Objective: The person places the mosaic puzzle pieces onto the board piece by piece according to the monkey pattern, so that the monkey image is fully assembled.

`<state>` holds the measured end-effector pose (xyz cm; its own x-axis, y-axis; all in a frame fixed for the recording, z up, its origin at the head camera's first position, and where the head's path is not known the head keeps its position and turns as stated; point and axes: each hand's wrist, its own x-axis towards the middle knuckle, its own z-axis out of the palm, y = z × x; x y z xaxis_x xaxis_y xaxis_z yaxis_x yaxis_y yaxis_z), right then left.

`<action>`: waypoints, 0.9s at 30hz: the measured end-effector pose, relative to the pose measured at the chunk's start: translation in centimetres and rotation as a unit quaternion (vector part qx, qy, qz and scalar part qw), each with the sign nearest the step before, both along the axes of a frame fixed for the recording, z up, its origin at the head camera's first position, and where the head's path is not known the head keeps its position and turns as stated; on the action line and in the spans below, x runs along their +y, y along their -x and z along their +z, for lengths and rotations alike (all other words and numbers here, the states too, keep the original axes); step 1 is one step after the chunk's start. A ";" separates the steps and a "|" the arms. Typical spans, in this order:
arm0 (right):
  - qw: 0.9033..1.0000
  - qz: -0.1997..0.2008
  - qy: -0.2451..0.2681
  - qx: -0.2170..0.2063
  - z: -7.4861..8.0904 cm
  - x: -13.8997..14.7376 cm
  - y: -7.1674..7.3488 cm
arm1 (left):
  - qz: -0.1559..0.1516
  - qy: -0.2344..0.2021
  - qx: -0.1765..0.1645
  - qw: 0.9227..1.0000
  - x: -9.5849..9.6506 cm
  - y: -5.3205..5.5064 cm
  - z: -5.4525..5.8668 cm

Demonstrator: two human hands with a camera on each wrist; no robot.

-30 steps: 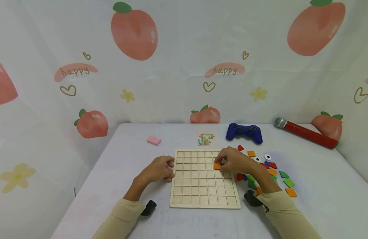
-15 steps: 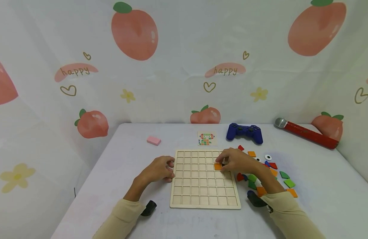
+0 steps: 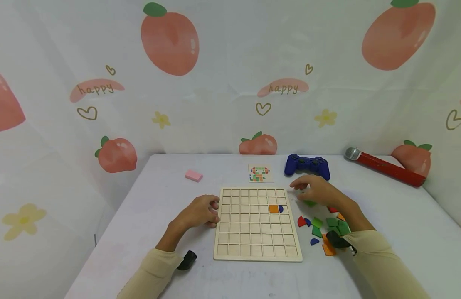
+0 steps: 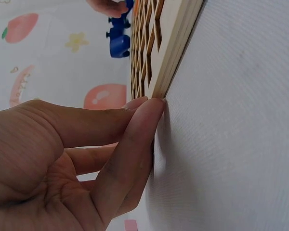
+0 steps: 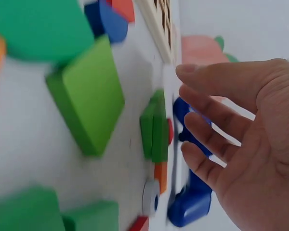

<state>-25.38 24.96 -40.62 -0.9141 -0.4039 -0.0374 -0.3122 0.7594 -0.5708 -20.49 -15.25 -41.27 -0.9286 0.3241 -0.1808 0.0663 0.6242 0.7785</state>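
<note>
A light wooden grid board point(image 3: 246, 228) lies on the table. Two pieces sit in its cells near the right edge: an orange square tile point(image 3: 274, 209) and, touching it, a blue half-round tile point(image 3: 281, 209). My left hand point(image 3: 201, 212) holds the board's left edge; in the left wrist view, thumb and fingertips point(image 4: 151, 108) meet at the wooden rim. My right hand point(image 3: 318, 191) is over the loose pieces right of the board, fingers loosely bent and nothing between them. Below it lie green tiles point(image 5: 154, 130), partly hidden by the hand in the head view.
Loose red, blue, green and orange pieces point(image 3: 317, 222) spread right of the board. Behind it lies a pattern card point(image 3: 260, 173). A blue game controller point(image 3: 307, 165) and a red microphone point(image 3: 387, 167) lie at the back right, a pink block point(image 3: 193, 175) at the back left.
My right hand has let go of the orange tile and moved right and away to the loose pieces, uncovering the blue half-round tile. My left hand stays at the board's edge.
</note>
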 end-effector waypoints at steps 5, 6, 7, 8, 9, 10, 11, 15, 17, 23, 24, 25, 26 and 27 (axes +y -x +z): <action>0.999 -0.029 -0.004 -0.019 0.1 1.3 0.5 | -0.004 -0.004 0.000 1.000 0.1 -0.1 0.1; 0.999 -0.031 -0.004 -0.020 0.1 1.5 0.6 | -0.006 -0.005 0.001 1.000 0.1 -0.1 0.1; 0.999 -0.033 -0.005 -0.018 0.0 1.7 0.7 | -0.006 -0.006 0.002 1.000 0.1 -0.1 0.1; 0.999 -0.031 -0.007 -0.014 0.0 1.9 0.8 | -0.007 -0.006 0.001 1.000 0.0 -0.1 0.1; 0.999 -0.030 -0.008 -0.011 -0.1 2.1 1.0 | -0.007 -0.007 0.000 1.000 0.0 -0.1 0.1; 1.000 -0.028 -0.009 -0.005 -0.1 2.2 1.1 | -0.007 -0.006 0.001 1.000 0.0 -0.1 0.1; 1.000 -0.028 -0.008 -0.002 -0.3 2.3 1.2 | -0.008 -0.006 0.001 1.000 0.0 0.0 0.1; 0.999 -0.031 -0.009 0.006 -0.7 2.7 1.7 | -0.002 0.001 0.002 1.000 0.0 0.0 0.1; 0.999 -0.036 -0.008 0.003 -0.9 2.7 1.9 | -0.002 -0.001 0.000 1.000 0.0 0.0 0.0; 0.999 -0.041 -0.001 -0.014 -1.1 2.8 2.2 | 0.003 -0.026 -0.014 1.000 0.0 -0.1 -0.1; 0.999 -0.042 -0.002 -0.018 -1.1 2.9 2.2 | 0.003 -0.029 -0.014 0.999 0.0 -0.1 -0.1; 0.999 -0.044 -0.004 -0.020 -1.0 2.9 2.3 | 0.002 -0.032 -0.015 0.999 0.0 -0.1 -0.1; 0.999 -0.046 -0.007 -0.023 -1.0 2.9 2.3 | 0.001 -0.032 -0.015 0.999 0.0 -0.1 -0.1; 0.999 -0.047 -0.010 -0.025 -1.0 2.9 2.3 | 0.000 -0.032 -0.013 0.999 0.0 -0.2 0.0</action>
